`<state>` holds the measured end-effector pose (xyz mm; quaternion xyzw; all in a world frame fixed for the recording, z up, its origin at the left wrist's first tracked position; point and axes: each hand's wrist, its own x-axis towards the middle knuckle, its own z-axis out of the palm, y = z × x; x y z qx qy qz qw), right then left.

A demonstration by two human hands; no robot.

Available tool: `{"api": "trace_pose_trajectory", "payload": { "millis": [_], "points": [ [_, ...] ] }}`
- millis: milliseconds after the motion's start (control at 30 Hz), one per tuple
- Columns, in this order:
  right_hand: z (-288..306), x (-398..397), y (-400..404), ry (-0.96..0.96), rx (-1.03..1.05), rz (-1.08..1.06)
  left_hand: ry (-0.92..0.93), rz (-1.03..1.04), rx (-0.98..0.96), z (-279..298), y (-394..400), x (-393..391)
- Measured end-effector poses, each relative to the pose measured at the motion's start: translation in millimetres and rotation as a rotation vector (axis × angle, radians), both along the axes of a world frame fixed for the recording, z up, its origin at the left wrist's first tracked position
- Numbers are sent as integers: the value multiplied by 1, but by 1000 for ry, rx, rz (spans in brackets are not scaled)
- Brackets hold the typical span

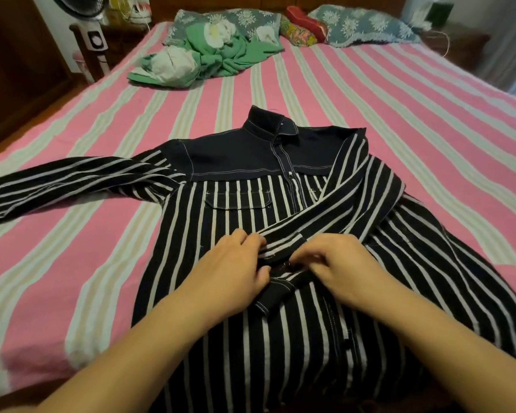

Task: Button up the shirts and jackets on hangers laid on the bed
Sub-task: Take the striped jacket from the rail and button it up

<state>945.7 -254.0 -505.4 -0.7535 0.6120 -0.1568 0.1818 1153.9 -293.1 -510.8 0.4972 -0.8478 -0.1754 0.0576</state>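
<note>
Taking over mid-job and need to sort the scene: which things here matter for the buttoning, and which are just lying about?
In the job: striped shirt, its cuff, left hand, right hand, both gripping the cuff.

Lying about: green cloth, pillows, fan, striped bedsheet.

We have one view only, a wide-angle head camera. It looks forward and down along the bed (pixel 399 120) from its foot end towards the pillows (pixel 361 25). It sits close above the striped shirt (pixel 221 234), with both forearms entering from the bottom edge.
</note>
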Motion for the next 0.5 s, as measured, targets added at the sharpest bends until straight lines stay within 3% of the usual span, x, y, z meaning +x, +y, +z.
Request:
{"api": "trace_pose_trajectory", "payload": {
  "millis": [100,233,400,500],
  "points": [
    [1,7,-9,174,-4,156,7,80,68,2,-9,-4],
    [-4,18,-17,363,-82,175,-98,-11,-151,5,-6,-13],
    [-5,26,-18,408,-103,173,-118,-27,-264,2,-9,-23],
    [-7,17,-19,330,-156,205,22,91,-96,3,-16,-23]
  ]
}}
